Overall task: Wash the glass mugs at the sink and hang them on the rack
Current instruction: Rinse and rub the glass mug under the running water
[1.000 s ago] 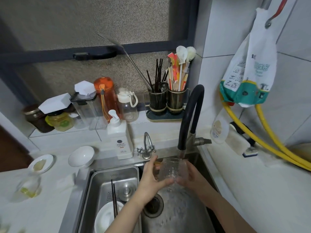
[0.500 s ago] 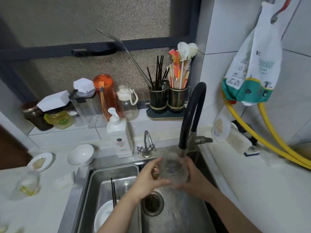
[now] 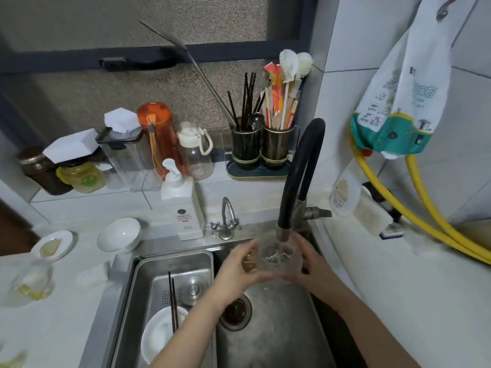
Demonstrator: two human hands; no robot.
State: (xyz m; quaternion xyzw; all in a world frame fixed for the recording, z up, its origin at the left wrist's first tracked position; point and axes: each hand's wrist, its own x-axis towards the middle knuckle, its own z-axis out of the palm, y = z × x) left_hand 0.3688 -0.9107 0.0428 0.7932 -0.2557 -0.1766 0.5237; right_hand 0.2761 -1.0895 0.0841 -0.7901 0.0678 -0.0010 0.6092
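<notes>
- White counter [image 3: 61,322] left of the steel sink [image 3: 125,293]: a white bowl [image 3: 118,234] tilted near the sink corner, a small white saucer [image 3: 53,245] further left, and a clear container with something yellow-green inside [image 3: 29,285] near the left edge
- White soap pump bottle [image 3: 183,205] stands behind the sink, beside the small chrome tap [image 3: 225,221]
- Tiled ledge [image 3: 87,200] behind: dark jar [image 3: 39,168], yellow jar [image 3: 79,176], clear jug [image 3: 125,155], orange bottle [image 3: 156,134], clear bottle with white lid [image 3: 196,152], utensil caddy [image 3: 260,147]

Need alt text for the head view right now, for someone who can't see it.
Both hands, left hand and right hand, grip a glass mug under the black faucet over the sink.
</notes>
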